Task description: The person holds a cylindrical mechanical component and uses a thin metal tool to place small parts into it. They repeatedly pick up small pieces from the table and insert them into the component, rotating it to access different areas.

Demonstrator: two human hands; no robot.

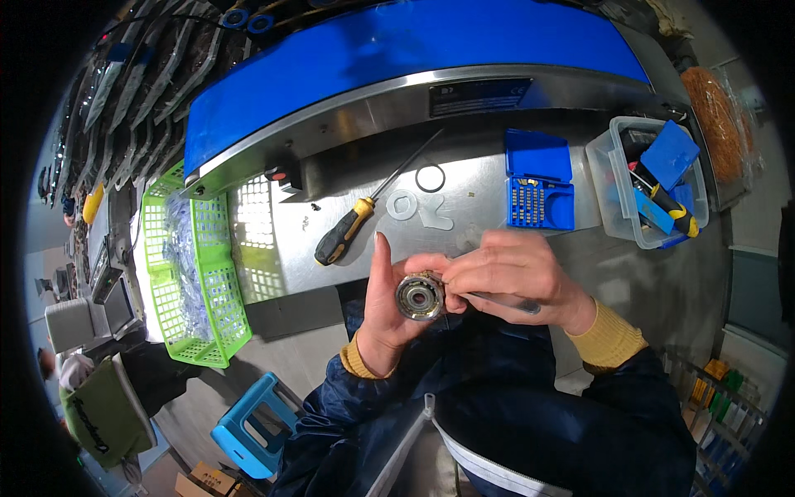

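My left hand (383,308) holds a round metal part with a ball bearing (420,297) in its face, thumb raised and fingers curled beneath it. Pinched in my right hand (517,269) is a slim metal tool (520,305), its rounded end sticking out below my fingers. The fingertips hide its other end, close to the upper edge of the bearing part. On the steel bench ahead lie a yellow-and-black screwdriver (349,230), a black ring (430,177), a whitish washer (402,205) and a flat whitish piece (434,214). An open blue bit case (540,207) stands to their right.
A blue-topped steel machine (397,50) spans the far side of the bench. A clear plastic box (609,195) of tools stands at right, a green basket (219,282) with plastic wrap at left. On the floor at lower left is a blue stool (240,431). A person (108,406) is at far left.
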